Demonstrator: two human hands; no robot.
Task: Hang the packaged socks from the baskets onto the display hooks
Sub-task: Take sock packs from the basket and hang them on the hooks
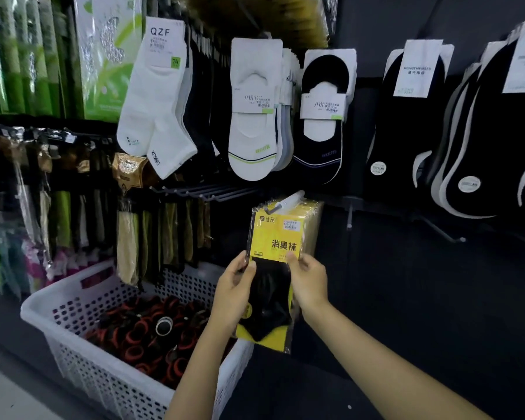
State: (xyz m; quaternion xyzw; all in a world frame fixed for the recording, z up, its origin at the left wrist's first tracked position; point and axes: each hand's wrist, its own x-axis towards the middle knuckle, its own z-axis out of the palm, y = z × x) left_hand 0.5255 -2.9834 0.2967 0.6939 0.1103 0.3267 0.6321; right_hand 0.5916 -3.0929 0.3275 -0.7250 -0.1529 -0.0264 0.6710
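Note:
A stack of yellow sock packs (275,247) with black socks inside hangs on a display hook (285,203) at the centre. My left hand (235,287) grips the stack's left edge, thumb on the front. On the right edge, my right hand (308,280) holds it the same way. The hook's tip pokes through the top of the front pack. A white perforated basket (73,301) stands on the floor at lower left, filled with dark and orange sock bundles (152,328).
White and black socks (255,110) hang on hooks above. More black socks (406,116) hang to the right. Several bare hooks (206,190) stick out left of the yellow stack. Bagged socks (128,237) hang behind the basket. Green boxes (28,56) fill the upper left.

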